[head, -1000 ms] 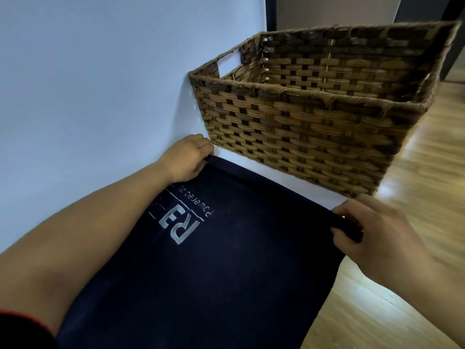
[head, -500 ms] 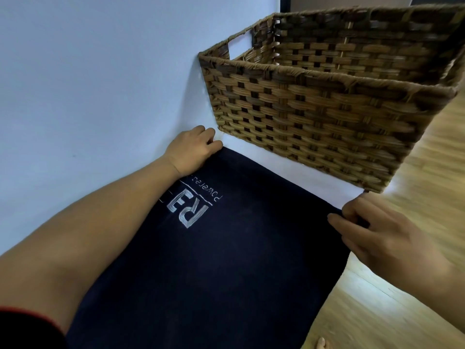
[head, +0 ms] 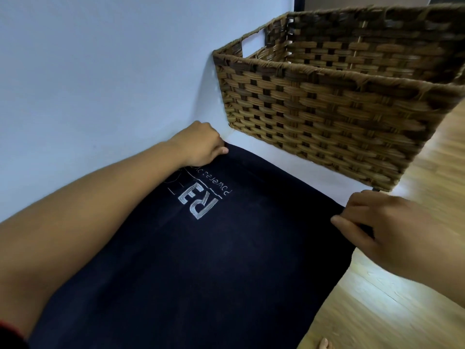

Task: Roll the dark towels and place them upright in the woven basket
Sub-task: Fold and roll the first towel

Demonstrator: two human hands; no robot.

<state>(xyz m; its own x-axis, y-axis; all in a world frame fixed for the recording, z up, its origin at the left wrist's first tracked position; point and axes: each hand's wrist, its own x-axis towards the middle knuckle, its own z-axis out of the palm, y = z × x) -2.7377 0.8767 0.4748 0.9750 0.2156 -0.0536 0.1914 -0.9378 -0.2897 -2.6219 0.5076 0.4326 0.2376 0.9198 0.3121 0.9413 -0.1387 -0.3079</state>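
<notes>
- While the dark towel [head: 201,260] lies spread flat just in front of the woven basket [head: 327,117], its far hem close to the basket's front wall but not touching it, both hands are on that hem's two corners.
- Left hand [head: 201,144], below the basket's left end: knuckles up, fingers curled tight together onto the corner, gripping the cloth.
- Right hand [head: 397,233], below the basket's right front corner: thumb laid on top of the towel, fingers curled over the edge, pinching it.
- Step in hand, as I read it: the very start of the roll. No turn of cloth is made yet.
- Next move calls for both corners to be turned over together, evenly and snugly, rolling away from the basket so the roll stays straight.
- Around: a white logo [head: 201,200] on the towel nearer the basket's left end, the white surface [head: 100,84] under both, a wooden floor [head: 377,311] off the basket's right side, and a bare toe [head: 324,345] far from the basket.
- In the way: the basket's front wall stands tall, so a finished roll must be lifted over the rim. Its inside floor is hidden, so I cannot tell whether any towels are in it.
</notes>
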